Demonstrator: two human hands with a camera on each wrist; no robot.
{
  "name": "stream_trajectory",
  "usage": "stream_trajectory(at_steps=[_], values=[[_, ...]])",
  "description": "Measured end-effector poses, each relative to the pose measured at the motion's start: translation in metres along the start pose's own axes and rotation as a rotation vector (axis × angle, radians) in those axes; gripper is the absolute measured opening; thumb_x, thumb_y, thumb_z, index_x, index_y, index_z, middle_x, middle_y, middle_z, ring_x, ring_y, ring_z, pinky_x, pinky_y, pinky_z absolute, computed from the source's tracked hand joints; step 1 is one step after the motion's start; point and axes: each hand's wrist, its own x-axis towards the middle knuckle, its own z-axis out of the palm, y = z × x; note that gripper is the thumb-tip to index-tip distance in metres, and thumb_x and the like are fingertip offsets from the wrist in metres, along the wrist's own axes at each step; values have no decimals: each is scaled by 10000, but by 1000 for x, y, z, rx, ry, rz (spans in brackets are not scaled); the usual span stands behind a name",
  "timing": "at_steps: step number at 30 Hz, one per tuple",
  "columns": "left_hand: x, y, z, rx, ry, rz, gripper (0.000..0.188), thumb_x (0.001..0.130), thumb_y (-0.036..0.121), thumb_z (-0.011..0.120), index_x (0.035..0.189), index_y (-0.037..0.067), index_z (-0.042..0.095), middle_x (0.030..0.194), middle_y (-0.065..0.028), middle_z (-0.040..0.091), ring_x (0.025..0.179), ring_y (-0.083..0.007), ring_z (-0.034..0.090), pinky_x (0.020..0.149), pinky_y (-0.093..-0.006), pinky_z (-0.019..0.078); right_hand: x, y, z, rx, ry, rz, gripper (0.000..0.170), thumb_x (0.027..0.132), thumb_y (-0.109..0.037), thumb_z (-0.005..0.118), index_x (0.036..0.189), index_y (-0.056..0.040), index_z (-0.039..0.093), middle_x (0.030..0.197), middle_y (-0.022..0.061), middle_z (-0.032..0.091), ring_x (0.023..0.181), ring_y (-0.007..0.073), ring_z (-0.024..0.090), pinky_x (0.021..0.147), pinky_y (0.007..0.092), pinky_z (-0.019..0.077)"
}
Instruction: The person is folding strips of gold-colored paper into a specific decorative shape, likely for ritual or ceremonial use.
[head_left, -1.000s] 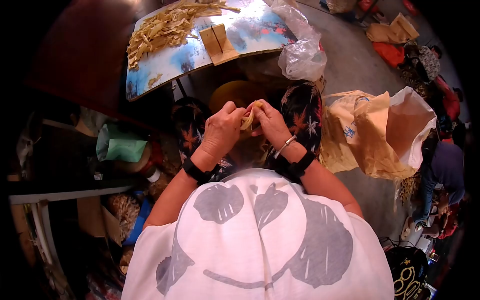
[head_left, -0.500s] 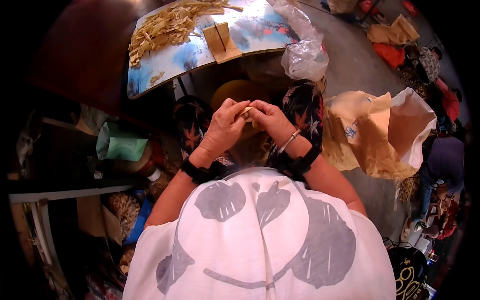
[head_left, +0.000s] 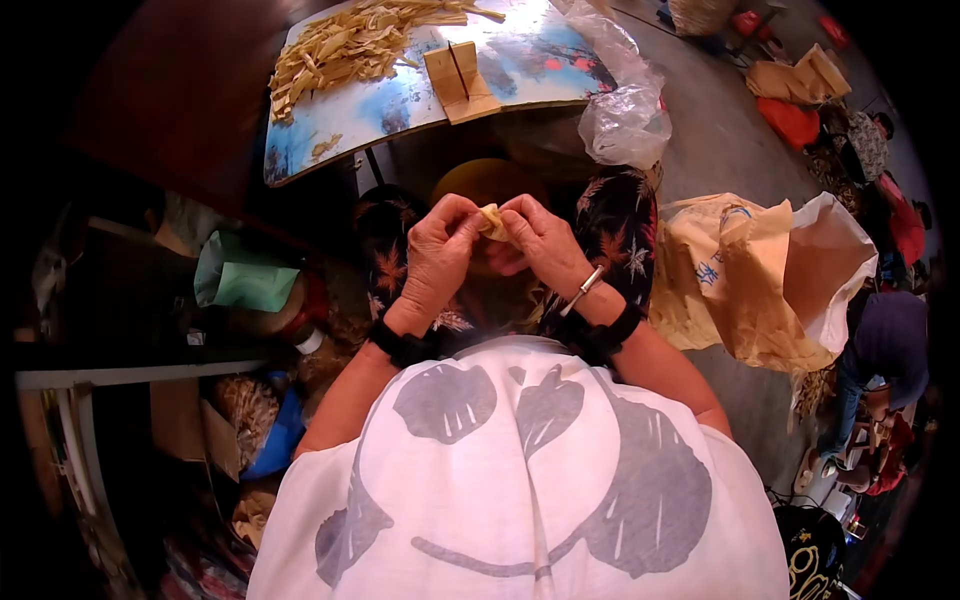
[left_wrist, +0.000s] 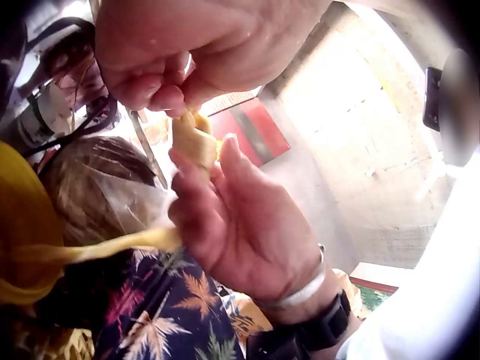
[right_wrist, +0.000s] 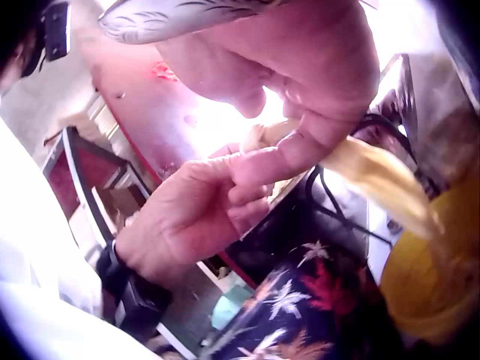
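Between both hands, over the lap, is a small folded bundle of pale yellow flat strip (head_left: 492,223). My left hand (head_left: 437,255) pinches its left side between thumb and fingers. From the other side my right hand (head_left: 545,240), with a bracelet (head_left: 585,290) at its wrist, grips it too. In the left wrist view the folded part (left_wrist: 195,142) shows between the fingertips of both hands. A long loose tail (right_wrist: 382,180) of the strip hangs from the right hand in the right wrist view, above a yellow round container (right_wrist: 420,277).
Ahead stands a low table (head_left: 370,118) with a heap of yellow strips (head_left: 350,50) and a slotted wooden block (head_left: 462,85). Clear plastic (head_left: 625,125) drapes over its right corner. An open paper sack (head_left: 740,280) is at right, a green bag (head_left: 245,275) at left, another person (head_left: 885,335) far right.
The strip's loop between the hands has become a compact fold. Both hands have shifted their fingers around it, and the right palm has turned more open to view. The head view has shifted slightly.
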Motion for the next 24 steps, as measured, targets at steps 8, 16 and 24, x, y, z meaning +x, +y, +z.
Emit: stream_trajectory(at_steps=[8,16,24], values=[[4,-4,-1,-905,-27,-420,195,960,132,620,1130,41,588,930,-28,640,771,-103,599,703,-251,511,-10,3,5,-193,86,-89,224,1010,-203,520,929,-32,641,648,18,617,530,77,595,466,224,499],[-5,-1,5,-339,-67,-187,163,943,97,599,1062,-5,640,972,-25,667,891,-79,597,791,-228,492,7,6,-4,-725,293,-464,224,905,-238,660,1008,-39,670,854,146,692,773,253,698,657,352,537],[-13,15,8,-459,-169,-387,133,919,61,594,1037,1,592,902,-22,643,793,-77,600,709,-206,471,18,19,5,-634,292,-528,145,948,-210,554,928,-79,611,769,170,651,735,377,654,616,437,524]])
